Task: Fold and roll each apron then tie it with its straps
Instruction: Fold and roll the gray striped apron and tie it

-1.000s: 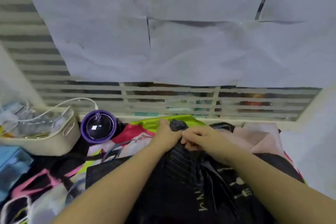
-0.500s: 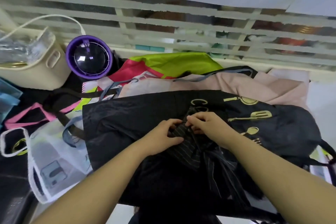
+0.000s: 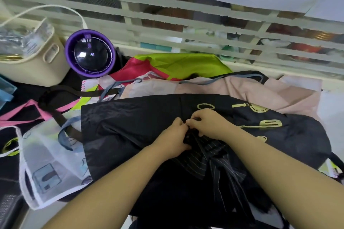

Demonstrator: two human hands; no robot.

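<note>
The clearest way through is mid-frame, over the flat left half of the glossy black apron with gold utensil print [image 3: 126, 126], and along the pale bare surface [image 3: 331, 113] at the right edge. At upper left stand a cream plastic basket [image 3: 37, 69] and, just beside it, a round purple fan with a dark dome [image 3: 89, 54]. A cream slatted grille [image 3: 186, 29] closes the top. The left hand [image 3: 173, 135] and right hand [image 3: 210, 124], gripping dark pinstriped cloth [image 3: 208, 152], fill the lower centre with their forearms. A translucent white-trimmed apron [image 3: 46, 163] clutters the lower left.
</note>
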